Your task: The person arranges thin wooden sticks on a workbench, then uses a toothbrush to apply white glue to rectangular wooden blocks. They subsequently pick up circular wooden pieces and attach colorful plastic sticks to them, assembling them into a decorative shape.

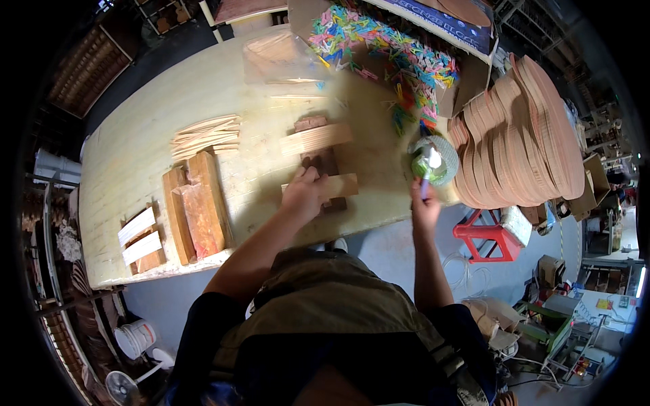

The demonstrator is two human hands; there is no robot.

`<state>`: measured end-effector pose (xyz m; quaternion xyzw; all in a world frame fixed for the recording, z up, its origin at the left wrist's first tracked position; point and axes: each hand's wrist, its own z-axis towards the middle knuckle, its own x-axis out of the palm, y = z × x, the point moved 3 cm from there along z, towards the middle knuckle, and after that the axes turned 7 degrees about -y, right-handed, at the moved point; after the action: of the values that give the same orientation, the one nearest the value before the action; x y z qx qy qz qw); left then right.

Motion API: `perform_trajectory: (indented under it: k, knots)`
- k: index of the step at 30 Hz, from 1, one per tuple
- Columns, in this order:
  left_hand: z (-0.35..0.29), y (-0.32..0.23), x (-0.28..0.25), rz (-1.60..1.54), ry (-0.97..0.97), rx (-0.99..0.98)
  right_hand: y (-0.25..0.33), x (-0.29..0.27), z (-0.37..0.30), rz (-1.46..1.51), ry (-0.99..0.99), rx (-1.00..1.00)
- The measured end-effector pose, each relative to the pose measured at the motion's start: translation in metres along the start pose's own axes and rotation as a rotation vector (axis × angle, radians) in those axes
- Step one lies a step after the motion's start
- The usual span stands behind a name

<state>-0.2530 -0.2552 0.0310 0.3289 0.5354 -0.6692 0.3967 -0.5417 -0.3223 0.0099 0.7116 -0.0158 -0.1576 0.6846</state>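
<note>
My left hand is closed over a pale wood strip that lies across a dark wooden block. A second light stack of thin strips crosses the same block farther from me. At the table's right side my right hand grips the pale purple handle of a brush. Its head, blurred, is over or in a round container with something white and green inside; whether it touches the contents I cannot tell.
Left on the table are a wooden jig, loose strips and a block with white-topped strips. A plastic bag and a box of coloured clothespins lie at the back. Curved wooden pieces stand right, above a red stool.
</note>
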Motion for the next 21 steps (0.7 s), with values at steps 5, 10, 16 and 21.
perform_trajectory:
  k: [5,10,16,21]
  knots:
    - [-0.010,0.003,0.002,-0.126,-0.074,-0.008,0.002,0.094,-0.033,-0.221,0.001,-0.134]
    - [-0.016,0.012,0.010,-0.174,-0.161,0.003,-0.007,0.128,-0.038,-0.260,0.031,-0.177]
    - [-0.010,0.017,0.017,-0.173,-0.120,0.020,-0.017,0.122,-0.027,-0.262,0.034,-0.166]
    - [0.004,0.002,0.009,-0.046,0.093,-0.086,-0.030,0.003,0.022,-0.176,-0.061,-0.166]
